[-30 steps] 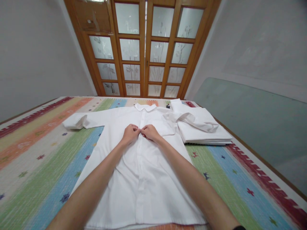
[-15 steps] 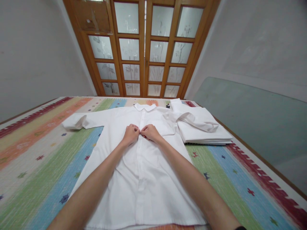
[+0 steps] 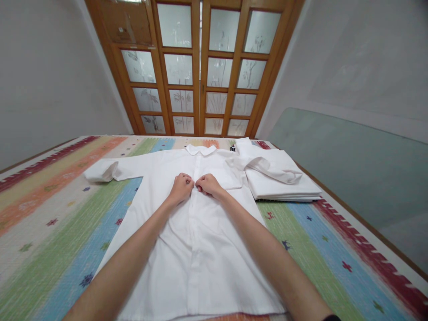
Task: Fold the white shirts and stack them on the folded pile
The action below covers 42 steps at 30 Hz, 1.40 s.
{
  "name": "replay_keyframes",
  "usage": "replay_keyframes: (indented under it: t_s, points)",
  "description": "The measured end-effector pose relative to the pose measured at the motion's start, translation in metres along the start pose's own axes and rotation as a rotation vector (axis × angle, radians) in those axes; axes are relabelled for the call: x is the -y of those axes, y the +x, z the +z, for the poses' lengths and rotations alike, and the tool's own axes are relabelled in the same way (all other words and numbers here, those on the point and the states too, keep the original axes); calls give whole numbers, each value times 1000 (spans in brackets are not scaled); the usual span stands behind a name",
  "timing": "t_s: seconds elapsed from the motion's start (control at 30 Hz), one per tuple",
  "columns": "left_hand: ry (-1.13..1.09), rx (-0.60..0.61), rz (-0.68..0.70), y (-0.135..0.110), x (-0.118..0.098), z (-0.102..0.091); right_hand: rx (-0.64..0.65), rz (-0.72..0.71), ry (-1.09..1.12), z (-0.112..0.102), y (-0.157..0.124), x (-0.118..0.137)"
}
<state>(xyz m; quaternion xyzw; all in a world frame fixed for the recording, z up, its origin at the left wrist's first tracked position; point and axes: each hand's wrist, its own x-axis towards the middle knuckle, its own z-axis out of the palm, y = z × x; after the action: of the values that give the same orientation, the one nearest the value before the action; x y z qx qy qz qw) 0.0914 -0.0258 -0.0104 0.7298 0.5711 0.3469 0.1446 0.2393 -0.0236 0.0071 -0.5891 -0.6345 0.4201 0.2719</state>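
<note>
A white long-sleeved shirt [image 3: 174, 272] lies face up, its collar at the far end and its button strip running down the middle. My left hand [image 3: 182, 186] pinches the cloth just left of that strip, at chest height. Close beside it, my right hand [image 3: 209, 185] has its fingers closed on the strip's other side. Whatever small part sits between the fingertips, such as a button, is hidden. The shirt's left-hand sleeve [image 3: 129, 167] stretches out sideways with its cuff turned back. Its other sleeve [image 3: 274, 171] rests over a folded white pile.
The pile of folded white cloth [image 3: 287, 192] sits to the right of the shirt. Beneath everything is a striped, multicoloured tablecloth [image 3: 63, 232]. A pale green glass panel [image 3: 337, 165] leans along the right wall, and wooden glazed doors [image 3: 202, 87] stand beyond the far edge.
Both hands stay at the same spot on the button strip, with a slight shift of the fingertips and a small gap between them now. The view has moved a little.
</note>
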Motion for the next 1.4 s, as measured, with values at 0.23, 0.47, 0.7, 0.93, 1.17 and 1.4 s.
replay_keyframes:
  t_s: [0.23, 0.47, 0.7, 0.93, 1.17, 1.4]
  points:
    - [35, -47, 24, -2, 2, 1, 25, -34, 2, -2, 1, -2]
    - [76, -54, 54, -4, 3, -1, 0, -47, 5, -3, 1, -2]
    - [91, -67, 59, -8, 8, -4, -342, -382, -308, 5, -5, -8]
    - [216, -26, 58, -11, 1, -5, -274, -600, -645, 14, -6, -14]
    - [364, 42, 108, -18, -9, -8, -154, -656, -894, 20, -27, -23]
    - [530, 277, 320, -65, 7, -29, 5, -688, -938, 7, -70, -33]
